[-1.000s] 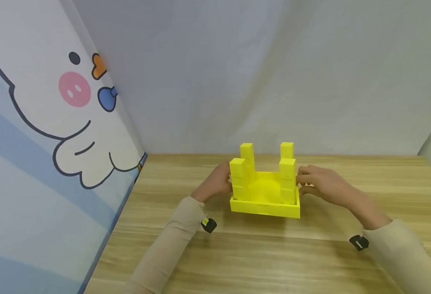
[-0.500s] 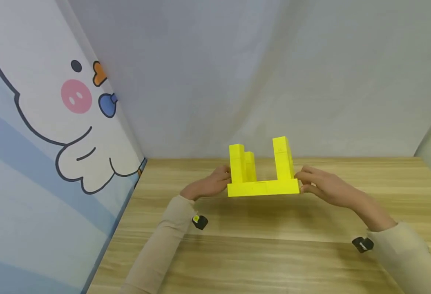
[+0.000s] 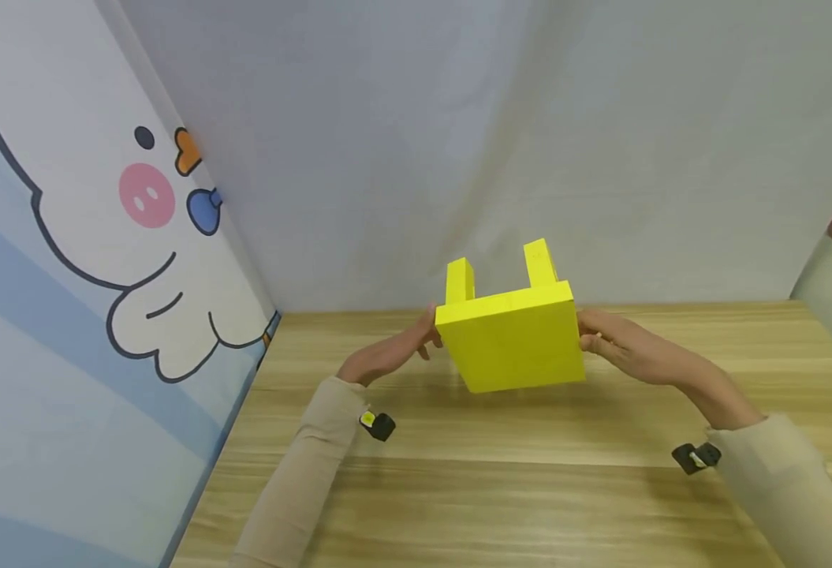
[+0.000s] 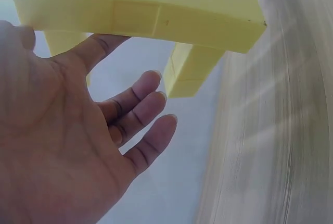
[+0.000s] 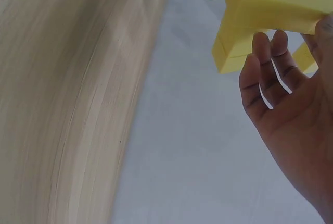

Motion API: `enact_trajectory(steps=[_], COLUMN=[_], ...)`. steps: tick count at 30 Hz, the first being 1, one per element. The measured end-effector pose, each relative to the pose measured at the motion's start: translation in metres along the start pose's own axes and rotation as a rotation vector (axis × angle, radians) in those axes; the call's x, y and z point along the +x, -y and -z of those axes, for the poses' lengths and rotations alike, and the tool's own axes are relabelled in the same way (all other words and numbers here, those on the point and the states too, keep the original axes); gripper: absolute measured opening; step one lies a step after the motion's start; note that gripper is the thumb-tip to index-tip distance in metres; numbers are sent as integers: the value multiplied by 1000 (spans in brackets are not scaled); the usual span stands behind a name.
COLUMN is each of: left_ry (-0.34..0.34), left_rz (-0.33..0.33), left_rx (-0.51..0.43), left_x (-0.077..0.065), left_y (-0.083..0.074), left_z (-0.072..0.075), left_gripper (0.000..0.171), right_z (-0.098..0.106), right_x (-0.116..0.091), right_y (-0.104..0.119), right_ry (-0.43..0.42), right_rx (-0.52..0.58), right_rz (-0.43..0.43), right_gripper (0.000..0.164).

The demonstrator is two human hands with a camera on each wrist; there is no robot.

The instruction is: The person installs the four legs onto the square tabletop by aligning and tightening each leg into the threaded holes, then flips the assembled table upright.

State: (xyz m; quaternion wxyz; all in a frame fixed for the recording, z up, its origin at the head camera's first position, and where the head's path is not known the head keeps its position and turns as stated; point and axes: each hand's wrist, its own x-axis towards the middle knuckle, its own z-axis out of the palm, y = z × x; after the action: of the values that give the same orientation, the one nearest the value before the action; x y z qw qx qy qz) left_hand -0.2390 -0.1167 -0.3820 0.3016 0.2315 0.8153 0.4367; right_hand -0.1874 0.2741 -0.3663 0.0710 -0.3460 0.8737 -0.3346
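Observation:
Between both hands hangs a yellow box-like base with block legs (image 3: 511,343), tilted so its flat underside faces the head camera and its legs point away toward the wall. My left hand (image 3: 397,347) grips its left edge; in the left wrist view thumb and index finger are at the yellow rim (image 4: 135,18) while the other fingers curl loosely below. On the opposite edge my right hand (image 3: 632,347) pinches the side, its thumb against the rim. The right wrist view shows the fingers (image 5: 260,73) near one leg (image 5: 234,47). The base's inner side is hidden.
A wood-grain table (image 3: 501,489) lies beneath, ending at a pale grey wall cloth (image 3: 387,158). A cartoon-printed panel (image 3: 68,315) stands on the left. Small black cameras sit at both wrists, over beige sleeves (image 3: 302,481).
The yellow piece has been lifted and tipped backward: earlier its open top with upright legs showed, now its flat underside does. Both hands rotated with it, staying at its sides.

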Motion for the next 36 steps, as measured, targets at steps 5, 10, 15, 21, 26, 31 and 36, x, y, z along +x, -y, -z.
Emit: enact_trajectory(steps=[5, 10, 15, 21, 26, 31, 36], left_ry=[45, 101, 64, 39, -27, -109, -165], left_rz=[-82, -175, -218, -167, -114, -50, 6], left_rx=[0, 60, 125, 39, -32, -119, -240], left_x=[0, 2, 5, 5, 12, 23, 36], left_y=[-1, -6, -10, -15, -20, -21, -19], left_z=[3, 6, 8, 9, 8, 3, -4], left_gripper=[86, 60, 32, 42, 50, 51, 45], right_z=[2, 1, -2, -1, 4, 4, -2], right_x=[4, 4, 4, 4, 14, 23, 31], right_y=[0, 3, 12, 23, 14, 5, -4], right_ry=[32, 23, 2, -42, -77, -98, -123], right_rx=[72, 102, 163, 288, 387, 439, 478], right_rz=[-37, -114, -190, -350, -349, -328, -395], right_gripper=[35, 42, 46, 60, 63, 64, 70])
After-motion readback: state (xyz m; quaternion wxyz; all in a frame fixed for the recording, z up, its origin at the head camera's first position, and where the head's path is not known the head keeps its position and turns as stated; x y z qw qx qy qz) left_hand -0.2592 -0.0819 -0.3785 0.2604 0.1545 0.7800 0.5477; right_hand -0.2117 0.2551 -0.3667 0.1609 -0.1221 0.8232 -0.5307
